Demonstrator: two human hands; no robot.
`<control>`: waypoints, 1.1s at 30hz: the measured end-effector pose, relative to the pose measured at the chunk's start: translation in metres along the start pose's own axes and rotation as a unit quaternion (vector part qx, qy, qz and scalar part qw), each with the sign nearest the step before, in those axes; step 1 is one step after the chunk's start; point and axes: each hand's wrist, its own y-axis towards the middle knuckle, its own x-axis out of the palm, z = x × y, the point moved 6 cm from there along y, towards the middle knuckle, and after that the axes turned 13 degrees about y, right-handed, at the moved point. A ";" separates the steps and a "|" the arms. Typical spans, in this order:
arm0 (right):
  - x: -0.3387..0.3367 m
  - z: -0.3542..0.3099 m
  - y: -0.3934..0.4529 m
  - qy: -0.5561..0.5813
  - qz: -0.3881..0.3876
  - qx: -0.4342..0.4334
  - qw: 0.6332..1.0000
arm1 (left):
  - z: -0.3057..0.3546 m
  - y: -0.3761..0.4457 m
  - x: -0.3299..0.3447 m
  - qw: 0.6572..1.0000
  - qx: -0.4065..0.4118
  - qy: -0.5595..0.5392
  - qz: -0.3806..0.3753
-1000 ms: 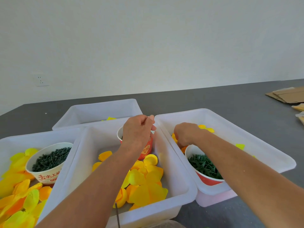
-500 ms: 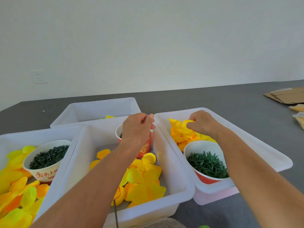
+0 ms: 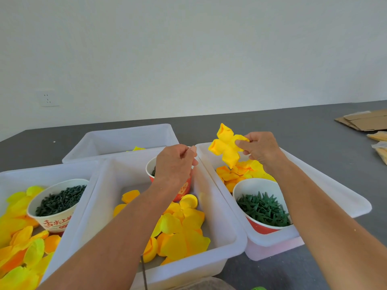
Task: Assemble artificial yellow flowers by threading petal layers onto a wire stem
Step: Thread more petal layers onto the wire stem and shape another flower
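Note:
My right hand [image 3: 260, 151] pinches one lobe of a yellow petal layer [image 3: 225, 148] and holds it in the air above the right bin [image 3: 335, 197]. More yellow and orange petals [image 3: 236, 172] lie in that bin below it. My left hand [image 3: 176, 162] hovers over the red cup [image 3: 183, 190] in the middle bin [image 3: 230, 214], fingers curled, thumb and forefinger pinched together. A thin dark wire stem [image 3: 144, 273] shows below my left forearm; its upper part is hidden by the arm. The petal layer is apart from my left hand, to its right.
A paper cup of green star-shaped pieces [image 3: 263, 210] stands in the right bin. Another cup of dark green bits [image 3: 58, 201] sits in the left bin [image 3: 12, 176] among petals. Loose petals [image 3: 184, 233] fill the middle bin. A white bin [image 3: 125, 137] stands behind. Cardboard [image 3: 364, 120] lies far right.
My right hand rose out of the right bin with a yellow petal layer pinched in it. My left hand stayed above the red cup.

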 end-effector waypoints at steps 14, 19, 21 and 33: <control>0.045 -0.038 -0.050 0.081 -0.119 -0.121 0.982 | 0.011 -0.012 0.016 0.963 -0.007 -0.249 -0.105; 0.056 -0.045 -0.063 0.008 -0.126 -0.226 0.966 | 0.011 -0.013 0.017 0.941 -0.028 -0.312 -0.131; 0.060 -0.044 -0.064 0.039 -0.180 -0.204 0.962 | 0.010 -0.013 0.018 0.935 -0.034 -0.325 -0.135; 0.056 -0.040 -0.060 0.178 -0.205 -0.099 0.957 | 0.006 -0.010 0.018 0.909 -0.081 -0.384 -0.140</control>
